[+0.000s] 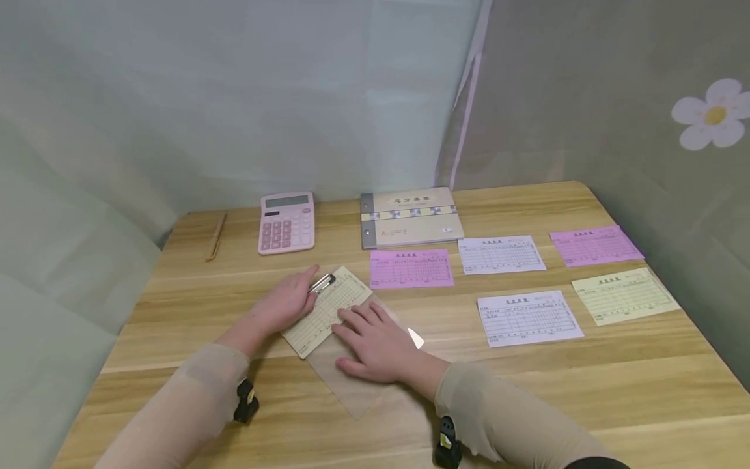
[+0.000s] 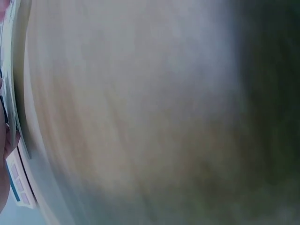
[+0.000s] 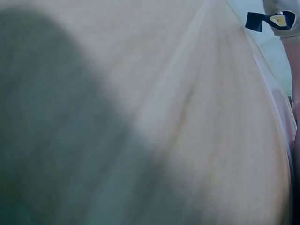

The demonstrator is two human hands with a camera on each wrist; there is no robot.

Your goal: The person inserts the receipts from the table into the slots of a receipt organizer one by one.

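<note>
A small see-through clipboard (image 1: 346, 379) lies slanted on the table, with a yellow printed slip (image 1: 325, 317) on its upper part under a metal clip (image 1: 323, 283). My left hand (image 1: 284, 302) grips the clipboard at the clip end, thumb and fingers at its left edge. With fingers spread, my right hand (image 1: 375, 342) rests flat over the lower edge of the slip and the bare board. The left wrist view catches only the edge of the clipboard (image 2: 18, 89) and part of the hand. Mostly blurred tabletop fills the right wrist view.
A pink calculator (image 1: 286, 223), a brown pen (image 1: 216, 237) and a ledger book (image 1: 413, 218) lie along the back. To the right are pink slips (image 1: 411, 268) (image 1: 596, 245), white slips (image 1: 500, 255) (image 1: 530, 318) and another yellow slip (image 1: 625, 296). Curtains stand behind the table (image 1: 193, 312).
</note>
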